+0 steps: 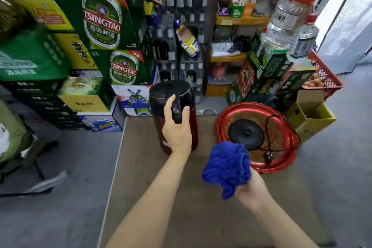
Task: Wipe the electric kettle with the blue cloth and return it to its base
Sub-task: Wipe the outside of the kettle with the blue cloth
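Note:
A dark red electric kettle (161, 104) with a black lid stands upright over the far part of the brown table. My left hand (176, 129) is closed around its black handle. To the right, the round black kettle base (246, 133) lies bare on a red tray (285, 159), its cord looping over the tray's right side. My right hand (252, 189) is nearer me and holds a bunched blue cloth (227, 167), which covers the base's near edge. The cloth is apart from the kettle.
Stacked beer cartons (104, 26) and bottle crates fill the space behind and left of the table (181, 197). Shelves, large clear bottles (281, 20), a red basket (324, 78) and a yellow box (312, 119) crowd the back right. Grey floor lies on both sides.

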